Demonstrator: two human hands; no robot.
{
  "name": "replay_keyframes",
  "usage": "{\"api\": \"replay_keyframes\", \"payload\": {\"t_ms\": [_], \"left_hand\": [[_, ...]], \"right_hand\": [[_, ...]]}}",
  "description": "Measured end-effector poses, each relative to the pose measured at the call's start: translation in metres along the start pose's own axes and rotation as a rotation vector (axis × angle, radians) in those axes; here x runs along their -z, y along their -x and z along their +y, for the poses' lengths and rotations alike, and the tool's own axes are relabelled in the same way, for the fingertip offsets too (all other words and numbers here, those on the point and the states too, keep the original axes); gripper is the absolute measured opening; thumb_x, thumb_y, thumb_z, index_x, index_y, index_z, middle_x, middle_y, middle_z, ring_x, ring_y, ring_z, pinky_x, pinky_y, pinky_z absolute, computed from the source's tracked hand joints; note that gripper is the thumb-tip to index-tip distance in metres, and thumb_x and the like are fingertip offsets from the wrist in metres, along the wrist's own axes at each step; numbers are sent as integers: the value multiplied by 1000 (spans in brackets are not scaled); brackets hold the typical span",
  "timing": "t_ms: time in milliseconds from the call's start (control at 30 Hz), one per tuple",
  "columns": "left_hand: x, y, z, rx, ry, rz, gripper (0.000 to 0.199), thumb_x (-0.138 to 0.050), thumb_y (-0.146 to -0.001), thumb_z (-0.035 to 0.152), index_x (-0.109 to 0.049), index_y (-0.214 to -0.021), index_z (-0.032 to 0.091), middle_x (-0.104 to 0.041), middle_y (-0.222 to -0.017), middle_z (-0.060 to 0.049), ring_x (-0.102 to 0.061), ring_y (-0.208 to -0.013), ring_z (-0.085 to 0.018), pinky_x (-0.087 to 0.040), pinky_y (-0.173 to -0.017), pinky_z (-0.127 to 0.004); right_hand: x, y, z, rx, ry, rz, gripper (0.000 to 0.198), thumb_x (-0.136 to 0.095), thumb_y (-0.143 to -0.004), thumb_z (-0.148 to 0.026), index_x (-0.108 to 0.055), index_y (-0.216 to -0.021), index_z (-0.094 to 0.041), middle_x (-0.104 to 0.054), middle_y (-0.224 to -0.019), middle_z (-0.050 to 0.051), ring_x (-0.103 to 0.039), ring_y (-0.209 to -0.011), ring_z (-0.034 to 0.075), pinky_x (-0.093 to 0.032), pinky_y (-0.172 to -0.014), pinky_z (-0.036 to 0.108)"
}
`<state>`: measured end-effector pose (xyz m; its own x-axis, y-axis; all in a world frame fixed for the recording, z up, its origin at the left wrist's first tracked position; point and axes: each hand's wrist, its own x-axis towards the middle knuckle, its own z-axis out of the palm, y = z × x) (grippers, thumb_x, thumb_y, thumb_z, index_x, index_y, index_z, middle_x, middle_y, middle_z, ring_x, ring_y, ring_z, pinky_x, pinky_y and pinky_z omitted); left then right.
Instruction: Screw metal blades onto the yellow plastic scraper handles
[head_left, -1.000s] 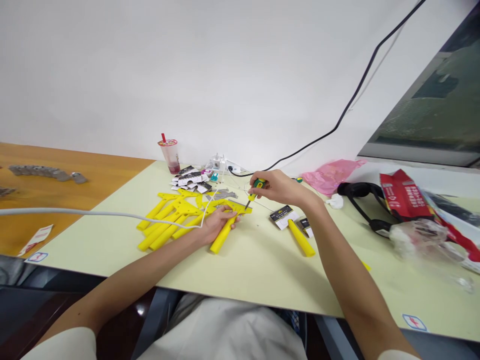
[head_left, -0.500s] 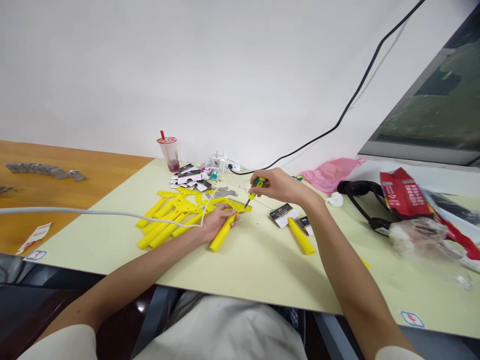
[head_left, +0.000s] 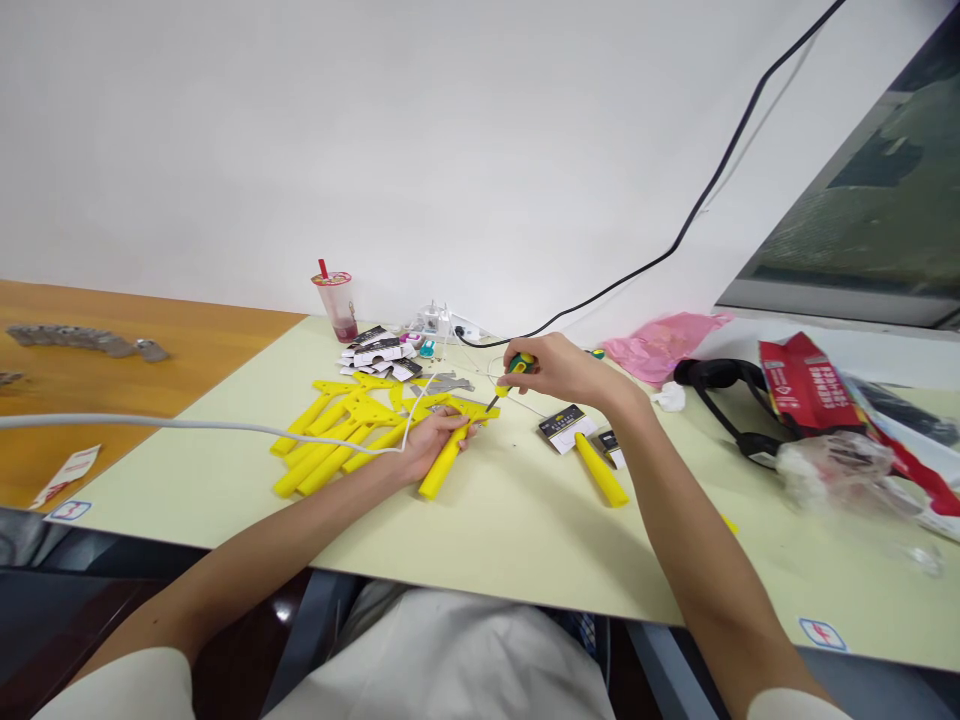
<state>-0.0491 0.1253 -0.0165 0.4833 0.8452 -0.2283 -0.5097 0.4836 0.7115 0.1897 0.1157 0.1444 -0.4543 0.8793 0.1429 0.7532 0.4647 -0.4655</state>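
Observation:
My left hand [head_left: 437,440] is closed round a yellow scraper [head_left: 444,468], its round handle slanting down toward me and its wide head at the top. In my right hand [head_left: 551,368] is a screwdriver [head_left: 519,364] with a green and yellow handle. Its shaft slants down and left, the tip at the scraper's head; whether it sits in a screw I cannot tell. Several more yellow scrapers [head_left: 337,458] lie heaped left of my left hand. Grey metal blades [head_left: 448,382] rest just behind. Right of my hands, a yellow handle [head_left: 602,473] lies against a black and white card [head_left: 564,428].
A thin white cable [head_left: 285,430] crosses above my left forearm. Packaging cards [head_left: 379,352] and a drink cup with a red straw [head_left: 337,308] stand at the back left. On the right are a pink bag [head_left: 660,345], black headphones [head_left: 724,378] and clear plastic wrapping [head_left: 832,465].
The scraper's head has turned slightly in my left hand, and the screwdriver tip has shifted a little left with it. Both hands keep their grips.

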Motion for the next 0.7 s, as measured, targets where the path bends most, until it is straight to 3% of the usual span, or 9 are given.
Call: {"api": "replay_keyframes", "payload": {"t_ms": [267,400,533,700], "left_hand": [[-2,1,0,-3,-40,24,25,-78,-83,2,-66,-102,15,-73,-105,-9,-70,-76,-13,-50,-54,-21],[-1,0,1,1,-49,51,26,-80,-82,2,-63,-96,16,-72,-101,-9,-71,-77,-14,-50,-55,-21],[-1,-1,1,-3,-61,44,27,-80,-82,3,-62,-97,16,-72,-102,-9,-71,-78,-15,-50,-55,-22],[-2,1,0,-19,-59,63,31,-81,-81,4,-56,-94,18,-72,-102,-9,-71,-77,-15,-49,-54,-21]], "right_hand": [[-4,-1,-3,3,15,10,39,-70,-97,-62,-66,-93,-24,-76,-81,2,-68,-60,18,-43,-65,32],[-11,-4,0,115,87,0,28,-63,-104,-50,-67,-96,-23,-76,-95,5,-66,-70,19,-45,-72,33],[-18,-6,7,186,181,-10,13,-64,-97,-27,-67,-108,-22,-73,-113,10,-67,-91,23,-47,-79,34],[-15,-5,1,161,131,2,12,-61,-97,-22,-66,-109,-21,-73,-110,8,-65,-88,22,-46,-78,33]]}}
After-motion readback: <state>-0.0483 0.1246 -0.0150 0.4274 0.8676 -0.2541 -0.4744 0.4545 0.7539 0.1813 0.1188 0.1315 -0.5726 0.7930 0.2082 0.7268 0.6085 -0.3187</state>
